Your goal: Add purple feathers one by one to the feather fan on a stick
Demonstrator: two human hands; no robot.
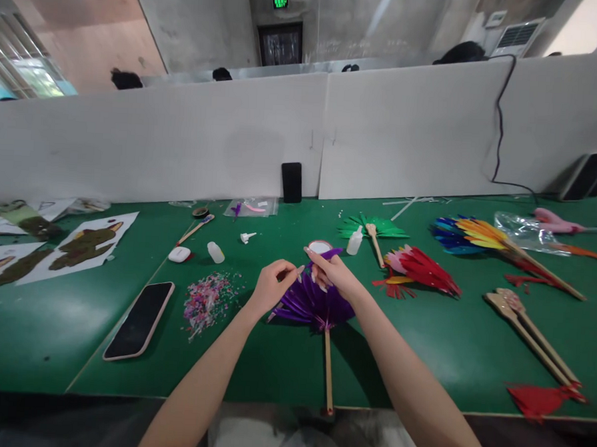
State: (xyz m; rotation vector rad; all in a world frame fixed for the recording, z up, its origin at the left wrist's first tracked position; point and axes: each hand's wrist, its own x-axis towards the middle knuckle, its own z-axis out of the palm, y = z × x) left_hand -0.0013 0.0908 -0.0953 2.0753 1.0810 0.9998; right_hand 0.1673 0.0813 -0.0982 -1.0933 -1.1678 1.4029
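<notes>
A purple feather fan [319, 308] lies on the green table with its wooden handle [327, 372] pointing toward me. Over the fan's left upper edge is my left hand [277, 282], thumb and forefinger pinched; whatever is between the tips is too small to make out. My right hand [333, 273] is closed on the upper right part of the purple fan, and one purple feather sticks up beyond its fingers. Just behind the right hand sits a small round white dish [320, 246]. A pile of tiny pink, purple and white bits [208, 302] is spread left of my left hand.
A phone [140, 320] lies at left, near a small white bottle [215, 252]. A glue bottle [355, 241] stands before a green fan [391, 228]. Rightward are a red fan [421, 270], a multicoloured fan [478, 236] and wooden handles [533, 336]. A white partition [182, 144] rises behind.
</notes>
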